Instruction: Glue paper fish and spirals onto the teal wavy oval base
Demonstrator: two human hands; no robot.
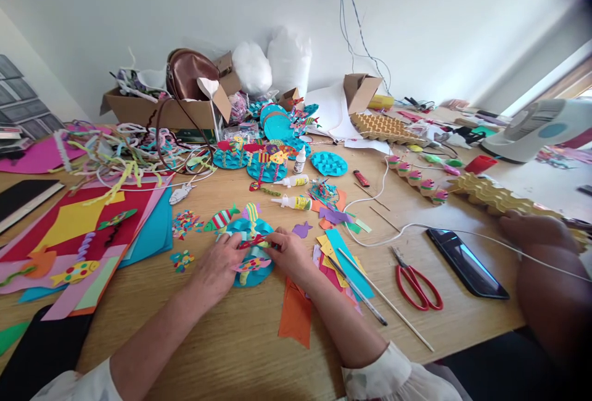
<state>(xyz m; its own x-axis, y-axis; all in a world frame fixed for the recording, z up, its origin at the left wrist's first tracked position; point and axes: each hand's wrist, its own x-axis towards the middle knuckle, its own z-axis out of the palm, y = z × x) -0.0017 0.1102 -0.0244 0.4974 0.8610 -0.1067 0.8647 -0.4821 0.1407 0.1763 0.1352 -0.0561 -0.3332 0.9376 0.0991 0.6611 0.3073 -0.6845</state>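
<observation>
Both my hands are over a blue scalloped disc [259, 276] that carries paper fish. My left hand [217, 265] has its fingers closed at the left end of a small red patterned paper piece [253, 242], which looks like a fish. At the other end, my right hand [290, 256] pinches the same piece between thumb and fingers. A pink fish with coloured dots [253, 264] stands at the disc's near side, and a striped yellow fish [251, 211] rises behind. Left of it is a green, red and white striped fish [222, 219]. My fingers partly hide the disc.
Glue bottles [296, 203] stand and lie beyond the disc. Red-handled scissors [416, 287], a phone [467, 262] and a wooden stick [386, 299] lie right. Another person's arm [548, 271] reaches in there, by an egg carton strip [494, 194]. Coloured paper sheets [152, 228] lie left.
</observation>
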